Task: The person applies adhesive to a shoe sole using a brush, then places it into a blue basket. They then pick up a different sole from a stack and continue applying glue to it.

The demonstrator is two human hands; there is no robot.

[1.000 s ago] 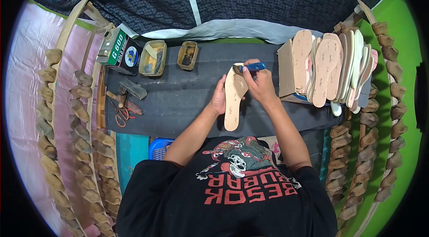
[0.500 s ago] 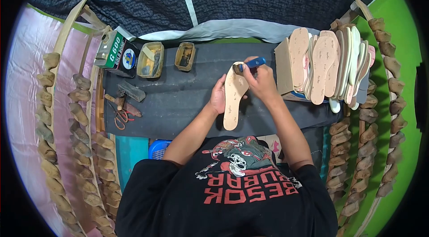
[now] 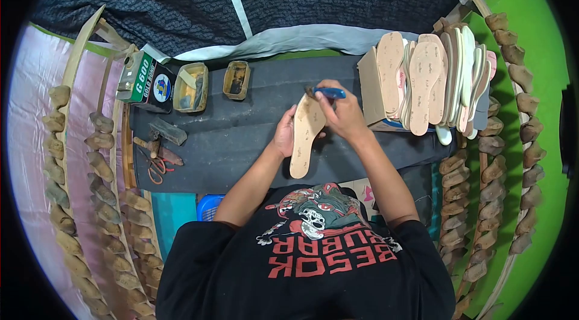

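Observation:
A tan insole [image 3: 307,133] with small dark printed marks is held over the dark work surface, its narrow end toward my body. My left hand [image 3: 285,133] grips it by the left edge, with fingers passing underneath. In my right hand [image 3: 344,112] is a brush with a blue handle [image 3: 331,92]. The brush's dark tip meets the upper end of the insole. The bristles are too small to make out clearly.
A box [image 3: 375,86] packed with insoles stands at the right. Back left are a glue can [image 3: 145,82] and two plastic tubs [image 3: 193,88]. Pliers [image 3: 158,169], a hammer [image 3: 148,146] and a dark block [image 3: 167,131] lie left. Racks of shoe lasts [image 3: 57,145] flank both sides.
The brush has moved from over the insole's upper part to its top left edge. The whole scene has shifted slightly left in view; both hands keep their hold.

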